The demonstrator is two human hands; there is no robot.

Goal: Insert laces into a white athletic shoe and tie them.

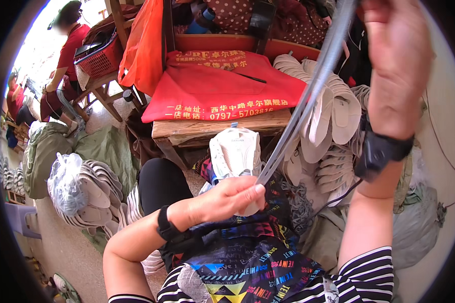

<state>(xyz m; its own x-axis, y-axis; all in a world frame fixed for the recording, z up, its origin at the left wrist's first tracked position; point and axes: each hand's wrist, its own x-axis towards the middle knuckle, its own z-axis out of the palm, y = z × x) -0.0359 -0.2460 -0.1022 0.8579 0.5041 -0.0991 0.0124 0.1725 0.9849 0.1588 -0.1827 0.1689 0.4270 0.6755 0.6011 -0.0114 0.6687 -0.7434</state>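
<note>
A white and grey shoe upper (235, 149) rests in my lap, its opening facing up. My left hand (232, 197) is closed at its near end, with thumb and fingers pinched on a long grey shoelace (302, 108). The doubled lace stretches taut up and right from this pinch. At the top right, my right hand (397, 76) is raised high and closed around the lace's upper part; its fingertips are blurred and partly cut off by the frame's edge. A patterned dark apron (268, 262) covers my lap.
Ahead stands a wooden bench (217, 129) under a red cloth bag (222, 93), with a thin dark tool (250, 77) on it. Stacked shoe uppers (333, 108) hang at right; more (98, 192) lie at left. Grey laces (299, 204) tangle beside my lap. Another person (73, 55) sits far left.
</note>
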